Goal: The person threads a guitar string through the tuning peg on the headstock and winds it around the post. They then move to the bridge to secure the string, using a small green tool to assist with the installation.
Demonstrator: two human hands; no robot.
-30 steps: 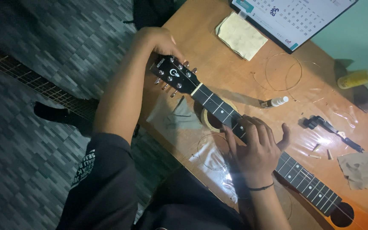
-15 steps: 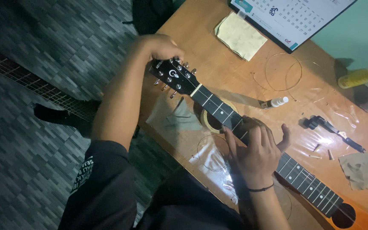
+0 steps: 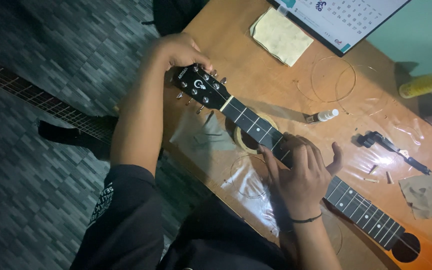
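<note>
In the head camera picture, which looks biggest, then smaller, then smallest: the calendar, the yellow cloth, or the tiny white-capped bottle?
1. Calendar, biggest, even though it is cut off by the picture's edge.
2. Yellow cloth, in the middle.
3. White-capped bottle, smallest.
All three lie on the wooden table, so how close each is hardly matters.

the guitar headstock (image 3: 199, 86) looks glossy black with small shiny metal tuning pegs (image 3: 215, 73). the fretboard (image 3: 256, 126) is dark matt wood crossed by thin metal frets. the table (image 3: 236, 45) is smooth orange-brown wood, partly under crinkled clear plastic film (image 3: 256, 180). a yellowish cloth (image 3: 281, 36) looks soft and matt.
</note>
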